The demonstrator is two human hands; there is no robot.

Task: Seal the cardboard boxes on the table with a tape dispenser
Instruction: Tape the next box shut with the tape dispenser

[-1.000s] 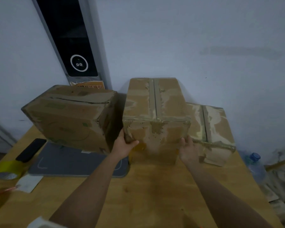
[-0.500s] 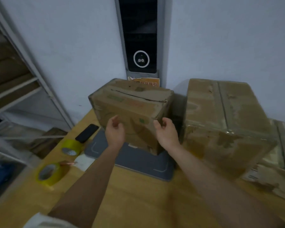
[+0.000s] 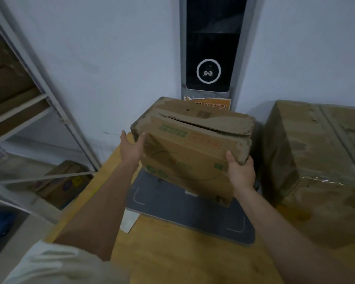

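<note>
The worn cardboard box (image 3: 191,152) is sitting tilted over the grey mat (image 3: 184,214) at 12 o'clock. The left hand (image 3: 131,150) is pressing flat against its 9 o'clock side, the right hand (image 3: 241,171) is gripping its 3 o'clock corner. A taped box (image 3: 315,160) is sitting at 3 o'clock.

No print is sharp enough to read. The cardboard box (image 3: 191,152) bears blurred green and orange markings; the orange sign (image 3: 213,104) behind it carries illegible dark characters.
</note>
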